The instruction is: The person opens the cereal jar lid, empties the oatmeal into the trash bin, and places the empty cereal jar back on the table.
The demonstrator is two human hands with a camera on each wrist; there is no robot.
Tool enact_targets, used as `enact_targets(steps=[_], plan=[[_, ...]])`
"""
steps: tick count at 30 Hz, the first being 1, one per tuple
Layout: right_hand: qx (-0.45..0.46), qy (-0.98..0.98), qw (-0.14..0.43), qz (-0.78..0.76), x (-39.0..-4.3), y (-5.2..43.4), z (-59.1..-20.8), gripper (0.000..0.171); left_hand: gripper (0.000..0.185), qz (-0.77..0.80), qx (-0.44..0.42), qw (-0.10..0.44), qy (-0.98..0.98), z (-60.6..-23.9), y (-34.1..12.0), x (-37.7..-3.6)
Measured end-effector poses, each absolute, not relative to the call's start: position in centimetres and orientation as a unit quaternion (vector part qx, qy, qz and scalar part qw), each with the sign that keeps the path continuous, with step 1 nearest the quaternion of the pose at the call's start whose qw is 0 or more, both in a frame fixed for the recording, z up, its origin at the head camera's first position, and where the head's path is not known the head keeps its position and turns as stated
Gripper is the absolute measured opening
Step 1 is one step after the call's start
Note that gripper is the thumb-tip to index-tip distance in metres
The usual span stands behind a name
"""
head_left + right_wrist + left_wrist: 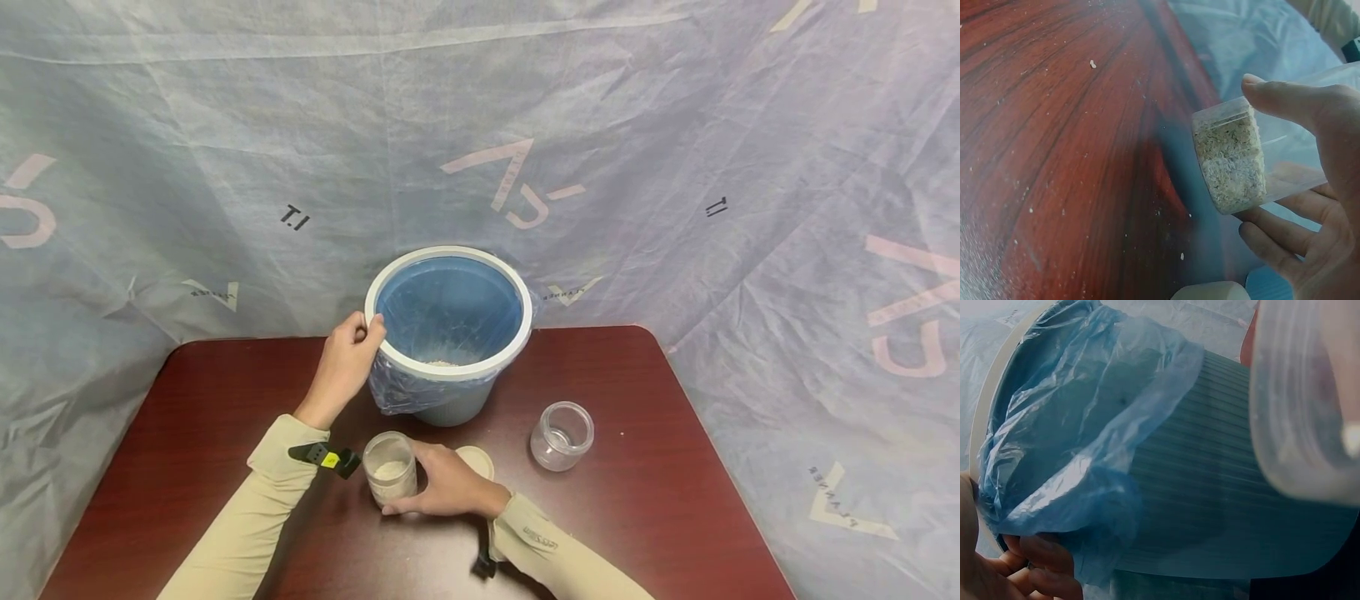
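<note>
Left hand on the bin, right hand round a jar.
Head view: left hand (pixel 347 354) grips the bin (pixel 450 367) rim; right hand (pixel 446 483) clasps the jar (pixel 389 469) on the table (pixel 637 500); backdrop reads "T.I". Left wrist: fingers (pixel 1035 569) curl under the liner (pixel 1079 456). Right wrist: thumb and fingers pinch the jar, crumbs inside.
</note>
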State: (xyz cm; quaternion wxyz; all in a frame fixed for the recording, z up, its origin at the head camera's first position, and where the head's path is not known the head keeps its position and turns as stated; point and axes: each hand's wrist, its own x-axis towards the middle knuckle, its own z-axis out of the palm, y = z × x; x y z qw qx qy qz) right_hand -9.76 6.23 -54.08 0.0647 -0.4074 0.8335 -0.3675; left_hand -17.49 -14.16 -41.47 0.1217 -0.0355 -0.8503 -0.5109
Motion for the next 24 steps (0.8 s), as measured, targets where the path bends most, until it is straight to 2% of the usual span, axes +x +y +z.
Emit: enact_targets(steps=[24], plan=[[-0.37,0.842,0.013,-0.392,-8.8,8.6,-53.4,0.072,0.041,-0.511,-0.037,0.123,-0.85,-41.3,-14.1,-17.3]])
